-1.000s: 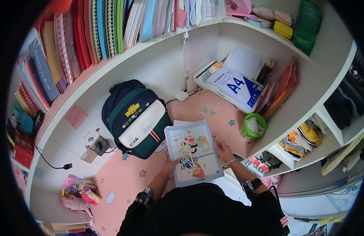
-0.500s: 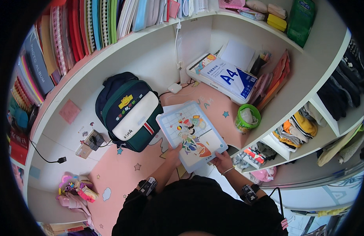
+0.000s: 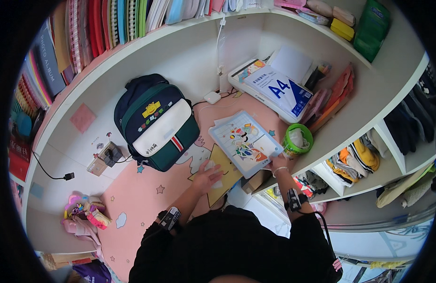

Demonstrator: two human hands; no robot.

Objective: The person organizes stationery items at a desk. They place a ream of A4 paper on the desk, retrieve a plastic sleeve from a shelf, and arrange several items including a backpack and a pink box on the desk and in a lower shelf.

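My right hand point(image 3: 278, 163) grips the lower right corner of a light-blue-edged folder point(image 3: 248, 162) with cartoon figures on its cover. The folder lies tilted at the right part of the pink desk, over a yellow sheet point(image 3: 222, 181). My left hand point(image 3: 207, 179) is over the left side of that yellow sheet, apart from the folder, its fingers stretched out. A white, tissue-like piece point(image 3: 210, 165) shows beside and under the left fingers; whether they touch it I cannot tell.
A dark green and navy backpack point(image 3: 156, 122) stands at the left. Behind the folder sit a printer with a paper pack point(image 3: 279, 89) and a green bucket point(image 3: 297, 139). Book shelves point(image 3: 119, 42) curve above; clothes cubbies point(image 3: 354, 162) are at the right. A cable point(image 3: 50, 174) hangs at the left.
My left hand has let go of the folder and moved down to the yellow sheet. The folder has shifted right and away, still in my right hand, uncovering the yellow sheet.
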